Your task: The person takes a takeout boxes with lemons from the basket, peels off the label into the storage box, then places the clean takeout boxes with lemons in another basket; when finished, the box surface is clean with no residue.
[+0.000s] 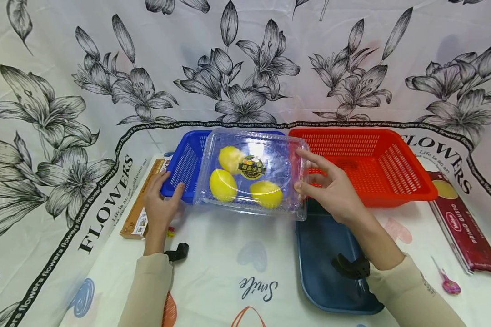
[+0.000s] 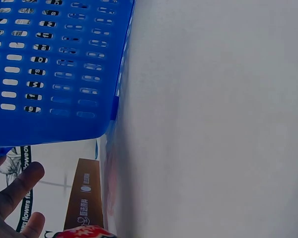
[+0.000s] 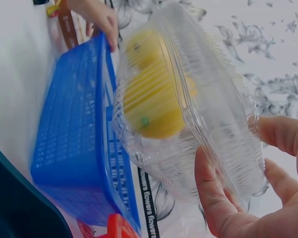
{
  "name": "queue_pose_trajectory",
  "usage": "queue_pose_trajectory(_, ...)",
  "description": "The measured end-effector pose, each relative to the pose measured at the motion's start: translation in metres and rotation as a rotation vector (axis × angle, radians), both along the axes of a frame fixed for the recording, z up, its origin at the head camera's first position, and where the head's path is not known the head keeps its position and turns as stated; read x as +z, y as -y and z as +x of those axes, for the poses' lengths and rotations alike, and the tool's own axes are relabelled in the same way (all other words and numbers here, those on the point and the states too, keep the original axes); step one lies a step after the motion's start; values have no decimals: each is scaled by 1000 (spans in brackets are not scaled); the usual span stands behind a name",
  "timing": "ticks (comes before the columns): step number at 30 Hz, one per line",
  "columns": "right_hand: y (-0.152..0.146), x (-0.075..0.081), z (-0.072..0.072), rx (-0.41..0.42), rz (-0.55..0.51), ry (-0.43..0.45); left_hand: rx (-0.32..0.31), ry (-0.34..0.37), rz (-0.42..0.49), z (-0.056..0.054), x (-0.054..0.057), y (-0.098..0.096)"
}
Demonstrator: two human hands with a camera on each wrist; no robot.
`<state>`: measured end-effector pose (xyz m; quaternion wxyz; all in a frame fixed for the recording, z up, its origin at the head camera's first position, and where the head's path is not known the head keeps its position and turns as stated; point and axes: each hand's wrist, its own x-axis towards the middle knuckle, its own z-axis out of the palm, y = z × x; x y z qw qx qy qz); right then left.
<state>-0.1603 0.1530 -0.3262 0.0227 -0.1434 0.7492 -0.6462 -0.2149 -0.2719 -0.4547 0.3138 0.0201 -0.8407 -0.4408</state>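
My right hand (image 1: 329,186) grips the right end of a clear plastic fruit box (image 1: 284,154), fingers on the far side and thumb on the near side. Three lemons (image 3: 154,104) lie inside, and a dark oval label is on the lid. The box is held tilted over the blue basket (image 1: 184,159), hiding much of it. At the basket's front left corner is my left hand (image 1: 161,197), its fingers spread at the rim. In the left wrist view two fingertips (image 2: 32,173) stand apart from the basket wall.
A red basket (image 1: 393,177) stands to the right of the blue one. A dark blue tray (image 1: 327,259) lies in front, under my right forearm. Brown box (image 1: 145,204) at left; dark red pack (image 1: 466,227) and pink trinket (image 1: 450,286) at right. Flowered cloth (image 1: 229,59) hangs behind.
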Motion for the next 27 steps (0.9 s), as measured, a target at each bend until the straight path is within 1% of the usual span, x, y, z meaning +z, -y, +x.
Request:
queue_pose_trajectory(3,1,0,6,11,-16,4,1,-4,-3,0,0,1)
queue_pose_trajectory(10,2,-2,22,29,16,18,2,-9,-20,-1,0,0)
queue_pose_trajectory(15,3,-4,35,53,38,34,-1,-7,-16,-1,3,-1)
queue_pose_trajectory(18,5,-6,42,64,45,29,-2,-7,-13,-2,4,-1)
queue_pose_trajectory(22,6,-13,51,83,45,-1,6,0,-16,-2,3,-1)
queue_pose_trajectory(27,7,-24,64,103,14,-21,11,12,-23,0,1,0)
